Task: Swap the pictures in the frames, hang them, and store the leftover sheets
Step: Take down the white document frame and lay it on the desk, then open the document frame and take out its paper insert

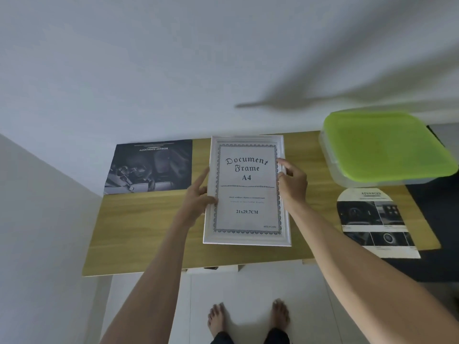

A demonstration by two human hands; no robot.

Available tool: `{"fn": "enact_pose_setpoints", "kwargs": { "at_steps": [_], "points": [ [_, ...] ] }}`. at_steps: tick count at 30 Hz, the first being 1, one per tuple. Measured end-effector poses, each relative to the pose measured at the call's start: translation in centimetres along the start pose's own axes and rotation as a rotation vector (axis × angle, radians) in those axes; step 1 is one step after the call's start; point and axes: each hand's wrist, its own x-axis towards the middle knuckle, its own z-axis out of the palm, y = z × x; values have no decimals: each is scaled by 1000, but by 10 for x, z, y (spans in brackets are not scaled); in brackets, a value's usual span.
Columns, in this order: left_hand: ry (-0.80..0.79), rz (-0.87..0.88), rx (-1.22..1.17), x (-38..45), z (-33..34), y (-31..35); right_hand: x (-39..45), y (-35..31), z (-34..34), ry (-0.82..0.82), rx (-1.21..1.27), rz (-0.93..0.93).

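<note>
- the wooden table point(154, 232) stands against the wall point(149, 70), its left end close to a side wall and its near edge in front of the person's bare feet point(248, 316).
- bare wood shows left of and in front of the white frame point(247, 191); to its right a narrower strip of wood runs to the clear box with a green lid point(387, 145) at the far right corner.
- the frame is at the table's middle, its top edge near the wall; whether it lies flat or is lifted i cannot tell.
- left hand point(198, 199) grips the frame's left border, forefinger stretched along the edge; right hand point(291, 181) pinches the right border, fingers curled.
- the frame holds a sheet printed "document frame a4", with a dark ornamental border.
- a dark sheet point(151, 167) lies far left, apart from the frame; a curled photo sheet point(375, 219) lies at the right, overhanging the near edge.
</note>
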Motion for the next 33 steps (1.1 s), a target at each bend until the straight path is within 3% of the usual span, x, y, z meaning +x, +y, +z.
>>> {"fn": "enact_pose_setpoints", "kwargs": {
  "at_steps": [7,11,14,16,19,27,33],
  "points": [
    [26,54,-109,-5,7,4,4,-5,7,-26,-75,59],
    [113,160,-95,-6,16,4,2,-27,24,24,-408,-94],
    [161,224,-74,-12,24,9,0,-67,44,-135,-323,-308],
    [188,252,-66,-16,31,13,-3,-95,60,-288,-311,-350],
    [223,300,-19,-17,39,19,-7,-120,84,-371,-331,-429],
    [283,398,120,-17,49,23,1,-128,100,-247,-468,-495],
    [268,447,87,-16,64,33,4,-141,86,-164,-457,-508]
  ]
}}
